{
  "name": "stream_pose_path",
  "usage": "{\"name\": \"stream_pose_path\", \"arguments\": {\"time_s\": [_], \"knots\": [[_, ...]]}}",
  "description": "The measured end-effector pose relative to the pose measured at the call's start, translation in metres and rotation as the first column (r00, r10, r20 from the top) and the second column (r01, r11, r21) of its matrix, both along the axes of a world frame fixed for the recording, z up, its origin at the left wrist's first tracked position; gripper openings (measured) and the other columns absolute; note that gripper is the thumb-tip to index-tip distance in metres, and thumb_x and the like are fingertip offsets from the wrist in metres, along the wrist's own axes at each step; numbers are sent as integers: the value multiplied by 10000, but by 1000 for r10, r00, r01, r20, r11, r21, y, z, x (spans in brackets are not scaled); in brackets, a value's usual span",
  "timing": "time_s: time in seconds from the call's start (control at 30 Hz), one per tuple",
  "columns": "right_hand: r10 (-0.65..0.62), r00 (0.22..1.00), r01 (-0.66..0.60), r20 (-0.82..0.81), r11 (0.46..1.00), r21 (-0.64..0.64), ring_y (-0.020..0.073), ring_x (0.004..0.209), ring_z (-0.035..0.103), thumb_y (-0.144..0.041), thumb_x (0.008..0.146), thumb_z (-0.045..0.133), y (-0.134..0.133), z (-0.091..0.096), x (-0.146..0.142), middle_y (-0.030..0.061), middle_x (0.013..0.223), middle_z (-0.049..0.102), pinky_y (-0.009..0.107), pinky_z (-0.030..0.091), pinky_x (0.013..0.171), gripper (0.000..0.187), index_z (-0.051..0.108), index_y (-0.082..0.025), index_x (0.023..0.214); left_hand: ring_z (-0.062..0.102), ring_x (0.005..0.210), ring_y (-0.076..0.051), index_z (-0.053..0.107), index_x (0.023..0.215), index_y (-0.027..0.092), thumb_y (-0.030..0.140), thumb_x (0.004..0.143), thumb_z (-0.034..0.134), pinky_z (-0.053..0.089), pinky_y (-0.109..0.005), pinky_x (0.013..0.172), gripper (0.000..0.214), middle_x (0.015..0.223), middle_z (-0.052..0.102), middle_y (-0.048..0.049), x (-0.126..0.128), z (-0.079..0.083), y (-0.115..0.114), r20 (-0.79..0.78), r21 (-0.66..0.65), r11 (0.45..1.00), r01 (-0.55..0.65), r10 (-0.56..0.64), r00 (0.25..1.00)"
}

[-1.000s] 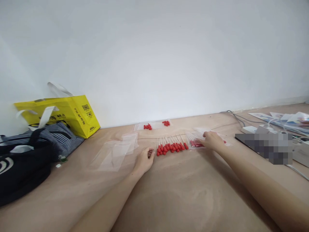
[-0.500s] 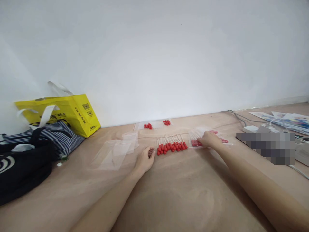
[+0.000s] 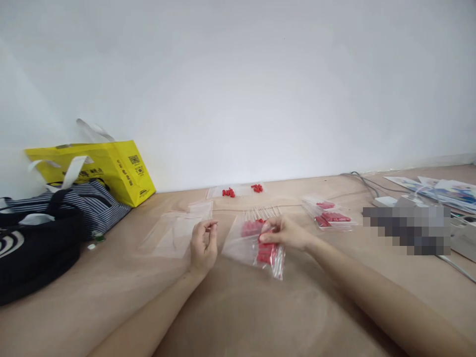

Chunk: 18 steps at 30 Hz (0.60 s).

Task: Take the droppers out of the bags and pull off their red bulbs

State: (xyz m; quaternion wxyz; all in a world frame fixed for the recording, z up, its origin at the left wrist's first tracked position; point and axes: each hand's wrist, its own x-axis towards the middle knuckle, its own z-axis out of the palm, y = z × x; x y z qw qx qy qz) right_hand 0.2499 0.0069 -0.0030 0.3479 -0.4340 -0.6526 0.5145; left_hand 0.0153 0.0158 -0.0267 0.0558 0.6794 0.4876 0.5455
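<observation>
Behind the grip of the right hand [image 3: 289,234], a pale wall [image 3: 260,99] is rising, and the wood-toned tabletop [image 3: 282,317] is extending below it and to either side. Well to the left of the grip, a yellow bag [image 3: 102,168] is leaning toward the wall; in front of it a black bag [image 3: 40,263] and a striped bag [image 3: 98,210] are lying against each other. Well to the right, a pixelated object [image 3: 409,230] is sitting on the table, with printed sheets [image 3: 444,192] lying farther back.

The right hand is pinching a clear zip bag [image 3: 238,250] between thumb and fingers; the bag is hanging at a tilt, spreading leftward and downward from the grip, and its red-ended contents [image 3: 267,254] are showing just under the fingertips. The left hand [image 3: 204,245] is standing just beside the bag's left edge, its fingers loosely curled and released.

Left of the grip, past the left hand, flat clear bags [image 3: 174,238] are overlapping on the table. Right of the grip and slightly beyond it, filled clear bags [image 3: 332,219] are lying together. Just beyond the grip, pale sticks [image 3: 260,213] are fanning out, their near ends being covered by the held bag. Farther back, near the wall, two small clusters of red pieces [image 3: 228,193] are resting.
</observation>
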Motion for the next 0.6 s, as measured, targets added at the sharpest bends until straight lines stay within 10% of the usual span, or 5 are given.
{"name": "stream_pose_path", "arguments": {"time_s": [0.17, 0.3, 0.43, 0.6], "knots": [[195, 978, -201, -76, 976, -88, 88, 521, 524, -403, 448, 755, 3, -32, -39, -33, 579, 578, 209, 401, 498, 388, 548, -138, 642, 541, 877, -165, 568, 815, 197, 262, 797, 435, 421, -299, 816, 149, 843, 598, -40, -5, 18, -28, -330, -82, 939, 334, -342, 880], [36, 998, -35, -58, 999, 23, 103, 605, 537, -395, 503, 731, 9, -46, -48, -14, 671, 588, 223, 427, 554, 382, 560, -143, 734, 394, 1162, -198, 527, 1076, 228, 295, 770, 513, 341, -350, 958, 313, 1178, 515, -57, -3, 15, -41, -380, -372, 785, 496, -616, 690], [-186, 982, 188, -32, 972, 144, 120, 681, 555, -382, 650, 628, 1, -56, -34, 33, 798, 596, 260, 454, 637, 321, 548, -140, 845, 387, 1180, -180, 420, 1211, 245, 281, 791, 488, 339, -356, 972, 427, 1278, 436, -56, -9, 6, -43, -296, -510, 716, 477, -667, 684], [-238, 955, 178, 176, 937, 299, 144, 742, 547, -312, 719, 559, -25, -53, -7, 48, 830, 580, 282, 447, 665, 163, 605, -162, 765, 397, 1170, -195, 402, 1230, 263, 302, 797, 477, 334, -389, 974, 442, 1280, 434, -51, -13, -2, -52, -361, -504, 784, 362, -572, 736]]}}
